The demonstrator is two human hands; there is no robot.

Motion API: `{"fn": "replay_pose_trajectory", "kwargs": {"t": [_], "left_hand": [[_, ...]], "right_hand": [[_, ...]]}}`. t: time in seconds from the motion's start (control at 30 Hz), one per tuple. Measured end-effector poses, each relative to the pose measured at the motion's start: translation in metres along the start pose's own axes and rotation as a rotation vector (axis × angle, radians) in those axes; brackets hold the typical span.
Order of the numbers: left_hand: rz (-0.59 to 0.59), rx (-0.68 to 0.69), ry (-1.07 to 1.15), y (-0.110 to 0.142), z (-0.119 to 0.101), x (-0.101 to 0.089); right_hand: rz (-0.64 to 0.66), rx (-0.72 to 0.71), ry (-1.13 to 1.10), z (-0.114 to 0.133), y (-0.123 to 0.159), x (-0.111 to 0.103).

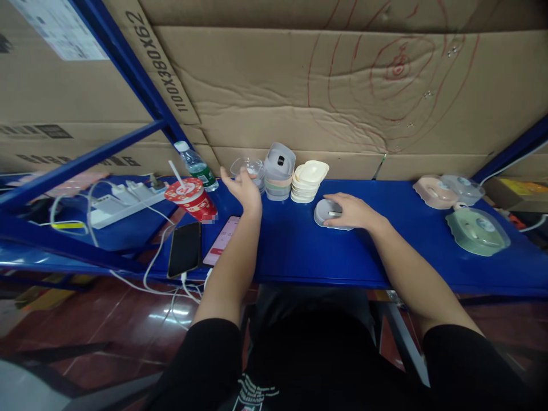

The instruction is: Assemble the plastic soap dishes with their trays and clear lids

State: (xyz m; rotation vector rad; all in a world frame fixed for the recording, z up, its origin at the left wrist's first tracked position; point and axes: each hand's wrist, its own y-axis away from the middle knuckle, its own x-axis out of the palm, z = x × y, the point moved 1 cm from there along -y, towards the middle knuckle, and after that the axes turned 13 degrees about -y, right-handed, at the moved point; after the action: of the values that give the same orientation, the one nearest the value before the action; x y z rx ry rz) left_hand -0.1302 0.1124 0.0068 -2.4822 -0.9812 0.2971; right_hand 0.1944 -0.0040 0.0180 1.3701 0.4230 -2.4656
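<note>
My right hand (353, 211) has its fingers round a small grey plastic box (323, 212), which sits on the blue table with a pale rim at its base. My left hand (245, 191) is open, fingers apart, in front of a stack of clear plastic covers (252, 165); whether a fingertip touches them I cannot tell. Just right of those stands a stack of grey, peach and green plastic boxes (279, 165), the top one tilted with a dark slot. Beside it rises a stack of cream trays (307, 181).
At right are a pink box (434, 191), a clear cover (464, 189) and a green box with a clear cover (477, 231). On the left stand a red cup (192, 200) with a straw, a water bottle (199, 168), two phones (185, 249) and a power strip (124, 202) with cables.
</note>
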Motion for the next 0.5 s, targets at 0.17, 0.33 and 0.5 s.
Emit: {"fn": "replay_pose_trajectory", "kwargs": {"t": [0.17, 0.33, 0.5], "left_hand": [[0.002, 0.295, -0.018, 0.030, -0.020, -0.003], [0.526, 0.693, -0.236, 0.072, -0.045, -0.005], [1.099, 0.721, -0.462, 0.095, -0.059, -0.001]], "right_hand": [[0.092, -0.022, -0.039, -0.003, 0.000, 0.004], [0.002, -0.078, -0.074, -0.003, -0.001, 0.002], [-0.124, -0.174, -0.215, -0.002, -0.001, -0.004]]}}
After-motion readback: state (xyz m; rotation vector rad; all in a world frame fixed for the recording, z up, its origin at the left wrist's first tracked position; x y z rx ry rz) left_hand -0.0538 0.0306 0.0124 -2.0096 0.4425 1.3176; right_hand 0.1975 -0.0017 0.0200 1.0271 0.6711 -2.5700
